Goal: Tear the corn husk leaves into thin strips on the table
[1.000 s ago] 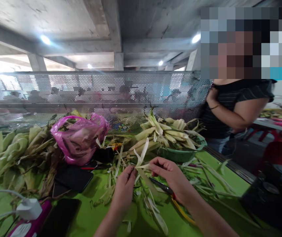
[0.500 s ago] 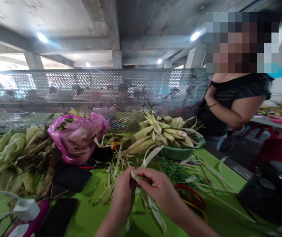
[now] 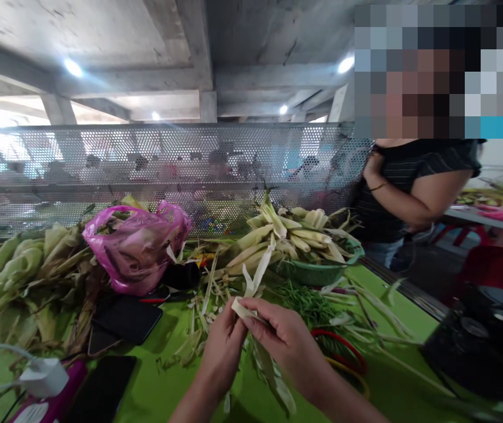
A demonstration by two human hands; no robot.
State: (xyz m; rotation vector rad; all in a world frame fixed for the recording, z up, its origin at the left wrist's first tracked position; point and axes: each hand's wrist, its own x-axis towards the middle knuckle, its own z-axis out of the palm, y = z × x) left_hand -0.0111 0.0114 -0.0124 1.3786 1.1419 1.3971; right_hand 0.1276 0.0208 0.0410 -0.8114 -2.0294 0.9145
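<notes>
Both hands meet over the middle of the green table, working on one pale corn husk strip (image 3: 243,308). My left hand (image 3: 224,341) is closed around its lower part, thumb and fingers pressed together. My right hand (image 3: 280,335) pinches the folded strip between thumb and fingers. Pale strip ends stand up beyond the fingers, and a longer husk piece (image 3: 273,376) hangs beneath the right hand. Just past the hands, shredded husk scraps (image 3: 198,320) and a bunch of thin green strands (image 3: 307,302) lie on the table. The inner fingers are partly hidden.
A green basin (image 3: 317,271) heaped with corn husks (image 3: 273,235) stands behind. Leftward are a pink plastic bag (image 3: 137,247), more husks (image 3: 35,276), dark phones (image 3: 106,382) and a charger (image 3: 44,376). Red and yellow rings (image 3: 344,346) lie right. A person (image 3: 414,188) stands at the right.
The strip between my fingers now shows a wider folded flat end. Its upright tips have shifted and spread into a fork. The hands stay nearly in place.
</notes>
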